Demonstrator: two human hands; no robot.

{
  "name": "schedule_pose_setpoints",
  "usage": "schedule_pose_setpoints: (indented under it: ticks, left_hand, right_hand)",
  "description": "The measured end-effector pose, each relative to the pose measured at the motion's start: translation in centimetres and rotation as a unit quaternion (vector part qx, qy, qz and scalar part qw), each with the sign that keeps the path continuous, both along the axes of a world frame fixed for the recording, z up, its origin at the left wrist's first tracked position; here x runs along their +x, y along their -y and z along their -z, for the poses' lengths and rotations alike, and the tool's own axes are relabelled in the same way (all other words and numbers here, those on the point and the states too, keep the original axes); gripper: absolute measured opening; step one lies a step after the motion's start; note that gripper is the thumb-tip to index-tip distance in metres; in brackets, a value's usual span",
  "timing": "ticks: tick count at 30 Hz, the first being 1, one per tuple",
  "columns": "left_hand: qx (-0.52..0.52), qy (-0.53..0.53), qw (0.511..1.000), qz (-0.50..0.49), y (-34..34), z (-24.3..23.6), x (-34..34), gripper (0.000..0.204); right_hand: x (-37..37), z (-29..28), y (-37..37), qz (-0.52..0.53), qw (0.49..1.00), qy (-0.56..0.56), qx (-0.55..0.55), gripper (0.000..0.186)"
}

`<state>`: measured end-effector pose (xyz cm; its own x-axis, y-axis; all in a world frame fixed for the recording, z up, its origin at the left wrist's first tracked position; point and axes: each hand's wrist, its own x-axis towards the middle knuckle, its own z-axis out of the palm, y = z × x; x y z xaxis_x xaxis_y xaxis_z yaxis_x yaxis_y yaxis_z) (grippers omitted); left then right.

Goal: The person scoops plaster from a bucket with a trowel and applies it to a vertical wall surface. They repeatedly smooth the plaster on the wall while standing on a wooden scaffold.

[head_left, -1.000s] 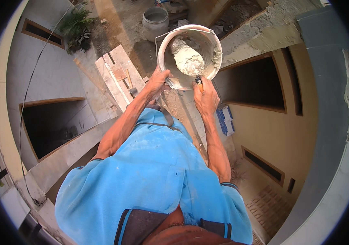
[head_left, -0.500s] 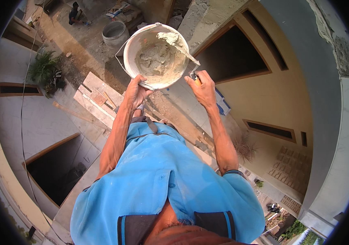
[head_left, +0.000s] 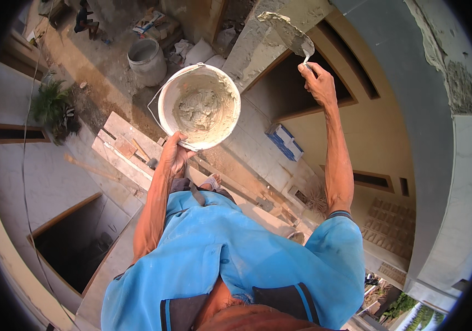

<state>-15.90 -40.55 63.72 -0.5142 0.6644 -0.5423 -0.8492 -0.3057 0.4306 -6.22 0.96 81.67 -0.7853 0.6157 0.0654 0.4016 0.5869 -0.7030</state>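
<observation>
My left hand [head_left: 175, 156] grips the near rim of a white bucket [head_left: 232, 118], thumb over the edge. Wet grey mortar [head_left: 200, 108] lies in the bucket's bottom and smears its inner wall. Up and to the right, my right hand [head_left: 320, 84] is closed round the handle of a trowel [head_left: 296, 39], its grip mostly hidden by the fingers. Mortar covers the trowel blade, which reaches up and left in front of the rough plastered beam [head_left: 258, 55]. The bucket's wire handle hangs down on its left side.
Below me is a plank platform [head_left: 115, 128] with a hammer [head_left: 146, 154] on it. A grey drum [head_left: 150, 69] and pale sacks [head_left: 200, 52] stand on the ground beyond. Another person [head_left: 85, 23] sits at the far left. A blue-and-white box [head_left: 284, 142] lies by the yellow wall [head_left: 379, 138].
My right hand has lifted the mortar-laden trowel out of the bucket, up and right toward the beam. The bucket in my left hand has come slightly nearer and left.
</observation>
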Motion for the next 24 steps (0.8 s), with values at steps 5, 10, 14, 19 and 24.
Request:
schedule_pose_setpoints:
  ticks: [5, 10, 14, 19, 24]
  left_hand:
    - [-0.019, 0.022, 1.000, -0.008, 3.2, 1.8, -0.5, 0.057]
    - [-0.039, 0.026, 0.997, -0.054, 7.1, 1.9, -0.1, 0.053]
    - [-0.048, 0.044, 0.994, -0.087, 11.7, 3.4, 0.6, 0.050]
    - [-0.038, 0.097, 0.984, -0.147, 16.6, 4.9, 1.3, 0.058]
    - [-0.054, 0.108, 0.982, -0.147, 17.7, 5.1, 0.2, 0.059]
  right_hand:
    - [-3.3, -1.3, -11.1, 0.017, 0.974, 0.153, 0.165, 0.054]
    - [-0.7, -1.6, -12.6, 0.061, 0.966, 0.202, 0.152, 0.056]
    - [3.5, -1.5, -11.8, 0.091, 0.970, 0.186, 0.126, 0.054]
    - [4.7, -0.5, -7.2, 0.086, 0.982, 0.120, 0.117, 0.050]
    - [-3.2, 0.8, -4.8, 0.032, 0.999, 0.037, -0.008, 0.046]
